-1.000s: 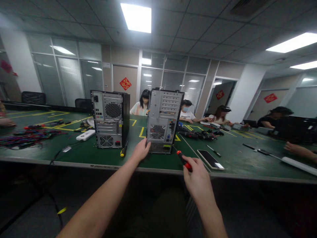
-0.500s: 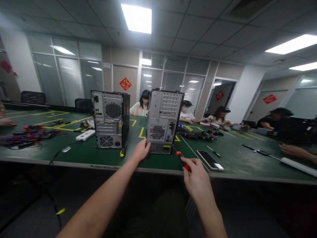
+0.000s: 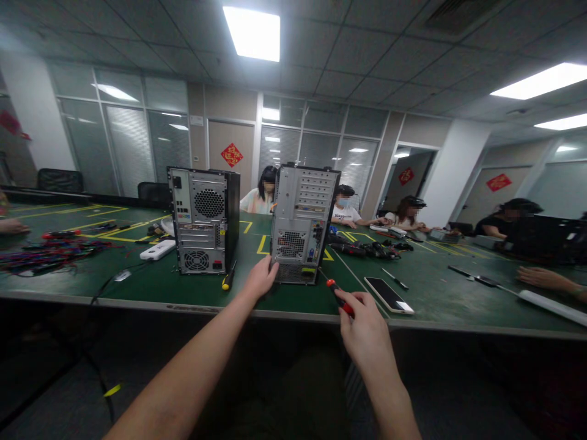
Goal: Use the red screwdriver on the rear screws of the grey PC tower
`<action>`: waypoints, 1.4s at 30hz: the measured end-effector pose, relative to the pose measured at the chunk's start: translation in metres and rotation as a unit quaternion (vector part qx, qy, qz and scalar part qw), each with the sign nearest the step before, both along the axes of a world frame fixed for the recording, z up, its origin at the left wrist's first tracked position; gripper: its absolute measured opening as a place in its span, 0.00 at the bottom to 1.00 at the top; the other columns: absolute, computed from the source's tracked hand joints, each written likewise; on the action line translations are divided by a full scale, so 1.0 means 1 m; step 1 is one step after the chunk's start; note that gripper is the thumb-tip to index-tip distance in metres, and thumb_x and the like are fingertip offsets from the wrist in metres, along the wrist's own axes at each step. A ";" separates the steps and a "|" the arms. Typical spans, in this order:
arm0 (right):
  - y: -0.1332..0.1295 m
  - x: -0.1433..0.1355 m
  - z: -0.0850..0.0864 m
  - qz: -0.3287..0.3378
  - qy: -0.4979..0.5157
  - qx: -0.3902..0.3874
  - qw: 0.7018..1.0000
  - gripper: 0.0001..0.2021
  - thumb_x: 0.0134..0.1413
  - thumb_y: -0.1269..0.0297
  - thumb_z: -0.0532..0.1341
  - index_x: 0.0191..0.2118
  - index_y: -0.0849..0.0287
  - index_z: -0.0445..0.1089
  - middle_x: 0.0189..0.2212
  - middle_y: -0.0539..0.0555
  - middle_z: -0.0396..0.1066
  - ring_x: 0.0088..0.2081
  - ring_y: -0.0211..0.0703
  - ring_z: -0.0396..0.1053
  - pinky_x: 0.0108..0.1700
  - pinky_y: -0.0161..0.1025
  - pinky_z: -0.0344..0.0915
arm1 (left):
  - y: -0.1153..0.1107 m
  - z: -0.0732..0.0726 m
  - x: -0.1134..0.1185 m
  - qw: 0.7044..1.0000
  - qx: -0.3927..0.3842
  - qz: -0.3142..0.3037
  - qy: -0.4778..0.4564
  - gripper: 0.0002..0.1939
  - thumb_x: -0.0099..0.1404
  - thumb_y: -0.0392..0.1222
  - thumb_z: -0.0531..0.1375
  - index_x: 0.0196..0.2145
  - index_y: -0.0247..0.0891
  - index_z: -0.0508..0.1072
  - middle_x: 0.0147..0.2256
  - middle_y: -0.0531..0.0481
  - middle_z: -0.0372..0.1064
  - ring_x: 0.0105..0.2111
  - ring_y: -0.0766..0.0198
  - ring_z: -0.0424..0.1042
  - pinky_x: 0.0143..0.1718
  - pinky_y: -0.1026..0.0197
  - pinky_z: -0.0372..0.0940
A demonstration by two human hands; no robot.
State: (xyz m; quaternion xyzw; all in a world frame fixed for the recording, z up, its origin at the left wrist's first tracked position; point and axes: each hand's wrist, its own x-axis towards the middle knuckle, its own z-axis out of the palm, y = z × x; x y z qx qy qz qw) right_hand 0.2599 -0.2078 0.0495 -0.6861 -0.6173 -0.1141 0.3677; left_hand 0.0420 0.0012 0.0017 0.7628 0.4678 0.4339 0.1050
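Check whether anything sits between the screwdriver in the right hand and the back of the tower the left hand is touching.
Nothing visible does. The right hand holds the screwdriver just right of the tower, with only bare green table between. The left hand rests on the tower's lower left corner, and the phone lies off to the right.

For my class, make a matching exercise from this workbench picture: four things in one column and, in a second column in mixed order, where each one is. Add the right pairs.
Things
1. Red-handled screwdriver
2. Silver computer tower
3. Smartphone
4. Yellow-handled screwdriver

Places
A. Lying flat on the green table, to the right of the right hand
B. Leaning at the base of the black computer tower
C. Gripped in the right hand
D. Standing upright with the left hand on its lower left corner

Pairs: 1-C, 2-D, 3-A, 4-B
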 end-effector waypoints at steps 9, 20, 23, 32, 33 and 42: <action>0.001 -0.002 0.005 -0.017 0.055 -0.030 0.998 0.21 0.67 0.53 0.56 0.56 0.60 0.75 0.34 0.57 0.77 0.36 0.51 0.75 0.42 0.43 0.68 | 0.000 0.000 -0.001 1.000 -0.003 -0.002 0.004 0.14 0.76 0.50 0.50 0.44 0.40 0.70 0.44 0.40 0.76 0.44 0.54 0.75 0.45 0.56 0.66; 0.001 0.002 0.003 0.001 0.042 -0.010 0.999 0.19 0.63 0.57 0.57 0.53 0.57 0.76 0.38 0.58 0.77 0.37 0.50 0.75 0.42 0.43 0.67 | 0.000 0.001 0.000 1.000 -0.009 0.001 0.005 0.14 0.76 0.50 0.50 0.44 0.40 0.70 0.44 0.41 0.76 0.44 0.55 0.75 0.44 0.57 0.66; 0.000 0.000 0.006 -0.010 0.073 -0.045 0.996 0.21 0.66 0.51 0.55 0.55 0.58 0.75 0.31 0.56 0.77 0.33 0.51 0.75 0.38 0.43 0.65 | 0.000 0.000 0.000 1.000 -0.008 0.002 0.004 0.14 0.76 0.50 0.50 0.43 0.40 0.70 0.43 0.42 0.76 0.43 0.55 0.75 0.43 0.57 0.65; 0.000 0.002 0.000 -0.026 -0.006 0.002 1.000 0.10 0.58 0.67 0.57 0.44 0.55 0.70 0.41 0.57 0.73 0.39 0.50 0.74 0.39 0.41 0.64 | 0.002 -0.001 0.000 1.000 0.001 0.007 0.013 0.13 0.76 0.49 0.50 0.43 0.40 0.70 0.44 0.41 0.76 0.44 0.54 0.75 0.45 0.56 0.66; 0.000 0.003 0.000 -0.021 -0.006 0.014 1.000 0.11 0.58 0.68 0.56 0.45 0.56 0.71 0.44 0.58 0.73 0.41 0.50 0.74 0.41 0.42 0.65 | 0.002 -0.001 0.000 1.000 -0.001 0.008 0.014 0.13 0.76 0.49 0.50 0.44 0.40 0.70 0.44 0.40 0.76 0.45 0.54 0.75 0.45 0.56 0.66; -0.005 -0.002 0.008 -0.015 0.095 -0.057 0.994 0.13 0.65 0.53 0.57 0.45 0.56 0.70 0.23 0.50 0.71 0.28 0.48 0.73 0.34 0.40 0.62 | 0.000 0.000 0.000 1.000 -0.006 0.000 0.000 0.14 0.76 0.49 0.50 0.46 0.40 0.70 0.46 0.40 0.76 0.46 0.53 0.75 0.46 0.56 0.66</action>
